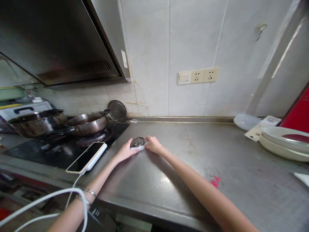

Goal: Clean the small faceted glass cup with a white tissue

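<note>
Your left hand [127, 150] grips the left side of a small, dark, shiny piece with a white base [138, 142], thumb along its near edge; your right hand [153, 145] pinches its right corner. It sits directly between your hands, neither nearer, at the grey metal table [145, 187]; you can't make out a clear long axis.

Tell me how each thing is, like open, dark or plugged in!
Left hand: gripping
Right hand: gripping
Small dark thing: held between both hands
Phone: screen dark, cable attached
Pan: uncovered
Pot: uncovered
Stove: can't tell if lit
Disc: leaning on the wall
Sockets: nothing plugged in
Dishes: stacked
</note>
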`<state>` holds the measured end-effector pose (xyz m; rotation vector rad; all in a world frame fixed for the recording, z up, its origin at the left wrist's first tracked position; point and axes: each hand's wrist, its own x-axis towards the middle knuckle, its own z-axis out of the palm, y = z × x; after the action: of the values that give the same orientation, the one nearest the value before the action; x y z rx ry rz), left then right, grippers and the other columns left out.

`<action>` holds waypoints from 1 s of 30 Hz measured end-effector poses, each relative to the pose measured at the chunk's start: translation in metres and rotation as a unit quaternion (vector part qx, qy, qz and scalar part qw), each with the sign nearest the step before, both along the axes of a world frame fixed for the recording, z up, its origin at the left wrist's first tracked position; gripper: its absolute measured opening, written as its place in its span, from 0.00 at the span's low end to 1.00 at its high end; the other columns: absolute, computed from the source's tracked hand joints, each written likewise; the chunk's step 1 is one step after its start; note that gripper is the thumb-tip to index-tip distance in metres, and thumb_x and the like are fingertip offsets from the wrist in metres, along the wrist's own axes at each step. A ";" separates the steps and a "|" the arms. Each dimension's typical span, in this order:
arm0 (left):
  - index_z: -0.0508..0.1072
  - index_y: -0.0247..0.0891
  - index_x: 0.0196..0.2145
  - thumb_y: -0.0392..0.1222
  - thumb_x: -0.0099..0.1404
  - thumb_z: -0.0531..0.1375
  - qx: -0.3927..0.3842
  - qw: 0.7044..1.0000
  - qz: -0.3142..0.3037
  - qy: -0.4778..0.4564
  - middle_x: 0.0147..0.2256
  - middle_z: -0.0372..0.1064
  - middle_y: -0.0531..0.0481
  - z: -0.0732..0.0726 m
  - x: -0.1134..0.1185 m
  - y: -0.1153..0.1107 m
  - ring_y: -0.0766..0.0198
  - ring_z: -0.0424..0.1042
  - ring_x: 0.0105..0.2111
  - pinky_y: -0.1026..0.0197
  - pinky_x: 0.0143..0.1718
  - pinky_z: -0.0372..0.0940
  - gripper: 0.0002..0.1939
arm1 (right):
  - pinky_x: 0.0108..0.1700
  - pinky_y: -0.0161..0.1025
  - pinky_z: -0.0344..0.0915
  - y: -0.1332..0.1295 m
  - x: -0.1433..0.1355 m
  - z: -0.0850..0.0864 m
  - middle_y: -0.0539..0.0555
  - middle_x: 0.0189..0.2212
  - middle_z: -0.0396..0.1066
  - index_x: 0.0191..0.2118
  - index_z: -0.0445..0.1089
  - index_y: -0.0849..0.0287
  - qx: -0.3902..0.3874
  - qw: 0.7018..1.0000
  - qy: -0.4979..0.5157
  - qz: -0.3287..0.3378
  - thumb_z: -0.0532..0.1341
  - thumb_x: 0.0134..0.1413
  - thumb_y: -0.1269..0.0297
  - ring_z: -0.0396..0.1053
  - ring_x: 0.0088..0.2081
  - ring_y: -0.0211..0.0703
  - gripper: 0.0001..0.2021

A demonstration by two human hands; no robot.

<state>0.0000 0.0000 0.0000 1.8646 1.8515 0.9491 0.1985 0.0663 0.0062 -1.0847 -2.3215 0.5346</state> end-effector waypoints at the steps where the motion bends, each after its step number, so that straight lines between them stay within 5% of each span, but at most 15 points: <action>1: 0.58 0.30 0.59 0.48 0.47 0.66 -0.002 1.000 -0.001 -0.004 0.58 0.59 0.32 0.000 0.000 0.002 0.46 0.61 0.58 0.50 0.58 0.55 0.44 | 0.40 0.36 0.64 0.001 -0.002 -0.001 0.60 0.40 0.75 0.47 0.70 0.64 -0.003 1.000 0.003 0.010 0.62 0.44 0.74 0.72 0.41 0.49 0.20; 9: 0.65 0.34 0.54 0.43 0.45 0.67 0.003 0.997 -0.021 -0.069 0.53 0.67 0.39 -0.001 0.001 0.008 0.48 0.66 0.54 0.51 0.57 0.58 0.38 | 0.42 0.38 0.66 0.014 -0.011 -0.002 0.58 0.43 0.74 0.49 0.69 0.63 -0.026 0.995 0.023 0.088 0.73 0.30 0.64 0.72 0.43 0.51 0.33; 19: 0.69 0.36 0.51 0.44 0.44 0.69 -0.008 0.990 -0.108 -0.094 0.49 0.72 0.44 0.007 -0.009 0.011 0.52 0.71 0.49 0.54 0.53 0.62 0.34 | 0.47 0.40 0.65 0.028 0.004 -0.002 0.55 0.44 0.76 0.52 0.69 0.56 -0.046 0.989 0.055 0.130 0.73 0.35 0.64 0.73 0.46 0.51 0.32; 30: 0.72 0.38 0.49 0.44 0.42 0.69 0.004 0.992 -0.104 -0.071 0.48 0.73 0.46 0.003 -0.018 0.019 0.50 0.71 0.48 0.54 0.52 0.62 0.33 | 0.49 0.39 0.64 0.037 0.004 -0.009 0.54 0.47 0.74 0.55 0.67 0.55 -0.064 0.974 0.108 0.191 0.72 0.36 0.62 0.72 0.48 0.49 0.35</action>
<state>-0.0182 0.0187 0.0029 1.8979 1.5386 0.9885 0.2027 0.1031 -0.0030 -0.5930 -2.3296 0.9098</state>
